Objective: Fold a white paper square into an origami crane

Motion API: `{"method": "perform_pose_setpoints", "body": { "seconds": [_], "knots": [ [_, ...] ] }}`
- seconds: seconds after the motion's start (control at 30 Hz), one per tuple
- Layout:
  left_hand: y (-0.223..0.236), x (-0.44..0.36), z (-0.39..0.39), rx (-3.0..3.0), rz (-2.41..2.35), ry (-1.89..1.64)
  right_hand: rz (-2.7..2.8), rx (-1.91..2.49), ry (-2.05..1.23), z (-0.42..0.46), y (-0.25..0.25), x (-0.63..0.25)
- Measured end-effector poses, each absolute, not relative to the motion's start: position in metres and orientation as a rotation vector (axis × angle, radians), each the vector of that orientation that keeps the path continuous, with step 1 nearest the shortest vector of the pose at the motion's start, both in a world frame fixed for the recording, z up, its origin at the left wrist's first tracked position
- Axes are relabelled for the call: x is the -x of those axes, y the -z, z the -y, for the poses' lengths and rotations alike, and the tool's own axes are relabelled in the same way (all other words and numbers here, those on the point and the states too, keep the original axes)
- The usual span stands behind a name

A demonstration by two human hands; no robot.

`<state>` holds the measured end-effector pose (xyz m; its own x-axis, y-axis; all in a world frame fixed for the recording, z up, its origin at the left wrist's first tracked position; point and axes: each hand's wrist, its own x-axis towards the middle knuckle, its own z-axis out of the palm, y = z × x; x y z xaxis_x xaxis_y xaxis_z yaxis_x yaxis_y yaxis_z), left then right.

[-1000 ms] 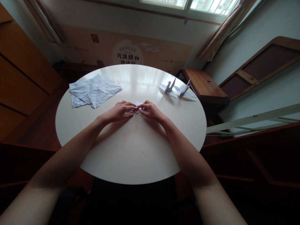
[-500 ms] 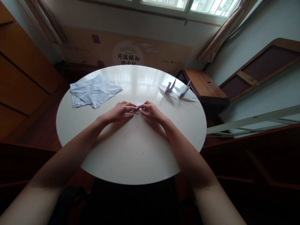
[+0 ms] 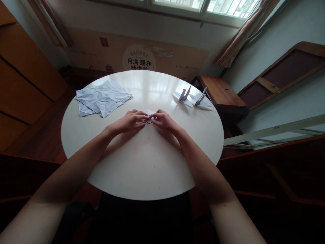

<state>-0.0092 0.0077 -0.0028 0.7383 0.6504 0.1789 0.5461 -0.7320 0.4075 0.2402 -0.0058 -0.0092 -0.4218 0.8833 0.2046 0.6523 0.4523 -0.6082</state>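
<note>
Between my hands, at the middle of the white oval table (image 3: 142,166), lies a small folded piece of white paper (image 3: 148,112). My left hand (image 3: 132,120) grips its left side, fingers bent over it and thumb at the near edge. From the other side my right hand (image 3: 162,120) pinches the paper, its fingertips almost meeting those of the left. Much of the paper is hidden under the fingers. Two folded paper cranes, a left crane (image 3: 183,96) and a right crane (image 3: 200,99), stand at the table's far right.
Creased paper sheets (image 3: 104,96) lie overlapping at the table's far left. A wooden desk (image 3: 215,89) stands beyond the right edge. Behind the table a printed cardboard panel (image 3: 165,57) leans below the window (image 3: 228,6). Orange-brown cabinet doors (image 3: 22,67) are on the left.
</note>
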Motion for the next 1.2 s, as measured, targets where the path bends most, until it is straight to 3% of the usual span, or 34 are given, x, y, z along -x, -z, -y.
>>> {"method": "perform_pose_setpoints", "body": {
  "seconds": [1.2],
  "knots": [
    [0.0021, 0.0092, -0.0073, -2.607, -0.930, -0.433, 2.202, 1.277, -0.598, 0.0055, 0.0105, -0.2404]
  ]
}}
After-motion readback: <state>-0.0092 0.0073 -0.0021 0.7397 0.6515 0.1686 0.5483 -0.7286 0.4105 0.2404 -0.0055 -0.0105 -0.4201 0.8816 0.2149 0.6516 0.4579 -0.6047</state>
